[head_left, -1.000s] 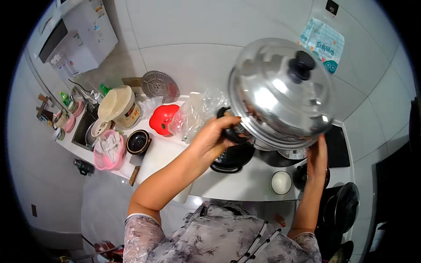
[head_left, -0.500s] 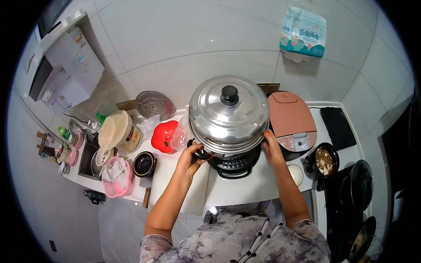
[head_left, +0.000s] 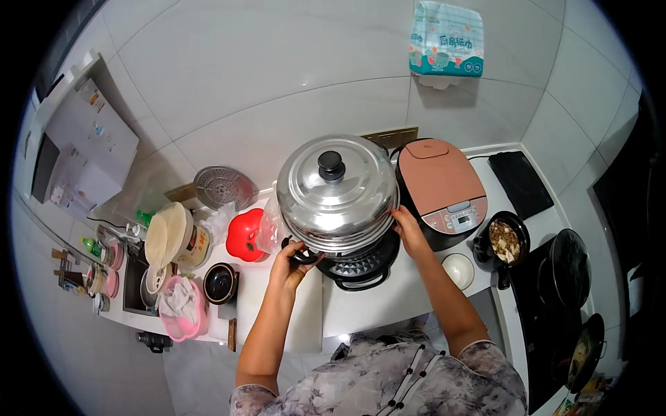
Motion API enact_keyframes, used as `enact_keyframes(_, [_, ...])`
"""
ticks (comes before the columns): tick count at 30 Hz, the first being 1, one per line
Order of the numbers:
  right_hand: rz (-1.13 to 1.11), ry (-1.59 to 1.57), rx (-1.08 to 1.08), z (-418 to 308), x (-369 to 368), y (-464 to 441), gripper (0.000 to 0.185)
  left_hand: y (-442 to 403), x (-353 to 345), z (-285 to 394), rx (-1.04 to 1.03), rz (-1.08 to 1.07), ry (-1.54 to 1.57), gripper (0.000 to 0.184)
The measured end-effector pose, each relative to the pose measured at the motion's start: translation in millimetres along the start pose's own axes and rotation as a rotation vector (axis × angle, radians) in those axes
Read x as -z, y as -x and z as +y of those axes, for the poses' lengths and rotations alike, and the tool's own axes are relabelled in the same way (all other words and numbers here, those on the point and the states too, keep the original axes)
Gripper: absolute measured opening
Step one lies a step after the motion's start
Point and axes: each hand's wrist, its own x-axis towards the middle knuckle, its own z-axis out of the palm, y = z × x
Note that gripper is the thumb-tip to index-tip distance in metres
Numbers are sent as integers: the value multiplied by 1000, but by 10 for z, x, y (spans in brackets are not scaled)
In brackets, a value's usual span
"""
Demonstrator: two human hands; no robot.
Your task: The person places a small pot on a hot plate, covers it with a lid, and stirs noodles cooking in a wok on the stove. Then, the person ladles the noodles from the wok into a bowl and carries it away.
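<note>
A lidded steel steamer pot (head_left: 338,201) with a black knob sits low over a black appliance with a ridged plate (head_left: 361,267), whose front edge and handle show. My left hand (head_left: 291,267) is closed around the pot's black side handle. On the other side, my right hand (head_left: 408,230) grips the pot near its rim; the handle there is hidden. Whether the pot's base touches the appliance cannot be made out. Just right of the pot stands a pink-topped rice cooker (head_left: 444,187).
Left of the pot are a red dish (head_left: 244,234), a white board (head_left: 298,315), a black bowl (head_left: 220,283) and a pink basin (head_left: 184,312). A white bowl (head_left: 458,271) and a small pan of food (head_left: 505,239) stand to the right, near the stove.
The steamer pot, held in both hands, has come down from a raised, tilted position at the right to sit upright over the black appliance. The view has shifted too.
</note>
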Motion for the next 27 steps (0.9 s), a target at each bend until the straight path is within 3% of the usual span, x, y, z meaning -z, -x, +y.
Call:
enact_keyframes(6, [59,33,-68,94,23,-42,46,-50,46,-22,31,49,18,16])
enact_keyframes(7, [-36,51,-72,56,52,-26,78,-68,74,-36,25,33,15,23])
enact_keyframes(8, [-34,45,-73,43,42,-12,78,-81,107,-40,18,17,9,30])
enact_keyframes(15, [-11,67,-73,163,88,-90,74,-92,128,-66,10,31,-15,39])
enact_keyframes(16, [3,60,-65,194,115,-106,71,-74,109,-71,16,38,-13,39])
enact_keyframes(18, [26,65,-58,46,-16,2,70,-41,42,-42,38,40,3,21])
enact_keyframes(20, [-12,93,-42,-148,-72,94,77,-27,36,-51,37,28,3,28])
enact_keyframes(22, [-31,89,-39,-156,-78,125,72,12,25,-61,9,32,-27,29])
enact_keyframes(25, [29,416,156,61,70,67,57,-139,165,-33,60,44,-14,24])
enact_keyframes(26, [28,324,116,-153,23,313,52,-57,90,-52,39,45,-50,24])
enact_keyframes(27, [52,272,234,-273,33,492,50,-31,55,-61,40,38,-61,24])
